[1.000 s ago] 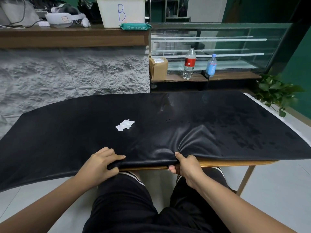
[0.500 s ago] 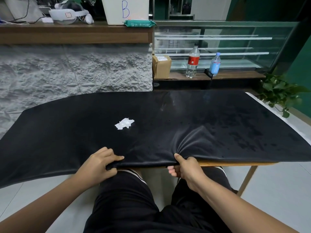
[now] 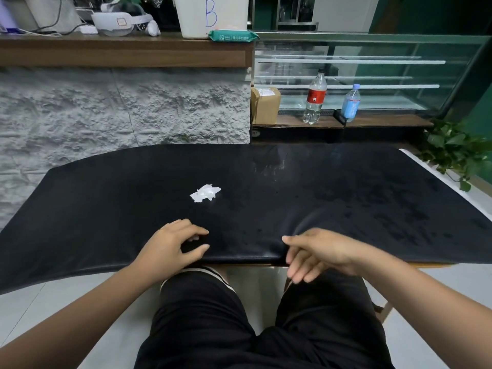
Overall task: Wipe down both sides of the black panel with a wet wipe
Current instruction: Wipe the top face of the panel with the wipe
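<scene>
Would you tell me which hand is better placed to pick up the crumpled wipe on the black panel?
Left, I'd say. The left hand is empty and just short of the wipe on the black panel; the right hand is farther off, at the near edge.

Black panel (image 3: 266,203): large, soft, slightly glossy sheet, lay flat over whole desk, near edge draped just past desk's front edge, shallow wrinkle near front middle, damp-looking blotches toward right side. Wet wipe (image 3: 205,193): small, white, crumpled, lay on panel left of centre, apart from every edge.
</scene>
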The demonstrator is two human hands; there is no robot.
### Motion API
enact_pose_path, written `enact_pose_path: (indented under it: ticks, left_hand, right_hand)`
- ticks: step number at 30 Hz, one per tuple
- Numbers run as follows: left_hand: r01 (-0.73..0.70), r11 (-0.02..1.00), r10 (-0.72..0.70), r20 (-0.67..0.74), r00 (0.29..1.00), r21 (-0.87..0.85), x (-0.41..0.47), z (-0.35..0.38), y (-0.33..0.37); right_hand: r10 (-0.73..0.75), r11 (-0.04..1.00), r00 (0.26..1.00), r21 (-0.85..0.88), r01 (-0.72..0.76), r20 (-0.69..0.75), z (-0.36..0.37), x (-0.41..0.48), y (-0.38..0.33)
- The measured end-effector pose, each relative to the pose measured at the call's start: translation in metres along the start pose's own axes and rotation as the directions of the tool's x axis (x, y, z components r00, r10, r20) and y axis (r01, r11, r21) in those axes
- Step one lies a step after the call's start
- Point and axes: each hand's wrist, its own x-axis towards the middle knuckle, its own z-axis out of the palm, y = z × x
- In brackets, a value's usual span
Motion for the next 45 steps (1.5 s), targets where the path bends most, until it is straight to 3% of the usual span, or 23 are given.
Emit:
enact_pose_path:
  ticks: [6,9,13,20,30,40,45]
  left_hand:
    - [0.148,0.987,-0.154,-0.103,0.983,-0.06,0.026,0.01,-0.013]
    - [0.208,0.976,-0.214,-0.124,0.969,-0.061,0.033,0.015,-0.024]
    - [0.307,0.95,-0.311,-0.143,0.94,-0.05,0.041,0.023,-0.039]
    - [0.34,0.94,-0.341,-0.143,0.929,-0.033,0.037,0.043,-0.053]
    - [0.338,0.939,-0.323,-0.167,0.931,0.067,0.033,0.052,-0.058]
    - [0.365,0.928,-0.351,-0.158,0.923,0.075,0.032,0.054,-0.057]
    - [0.368,0.927,-0.353,-0.164,0.921,0.071,0.033,0.053,-0.056]
  right_hand:
    - [-0.311,0.933,0.926,-0.254,0.255,-0.213,0.019,0.045,-0.053]
    - [-0.501,0.774,0.826,-0.561,0.293,-0.259,0.039,0.075,-0.073]
    - [-0.677,0.559,0.713,-0.759,0.336,-0.183,0.07,0.123,-0.095]
    - [-0.725,0.388,0.685,-0.866,0.316,-0.075,0.1,0.194,-0.121]
    - [-0.604,0.318,0.797,-0.918,0.236,-0.005,0.081,0.228,-0.148]
    - [-0.769,0.401,0.635,-0.831,0.385,-0.076,0.069,0.153,-0.098]
    - [-0.77,0.373,0.631,-0.869,0.324,-0.096,0.072,0.126,-0.055]
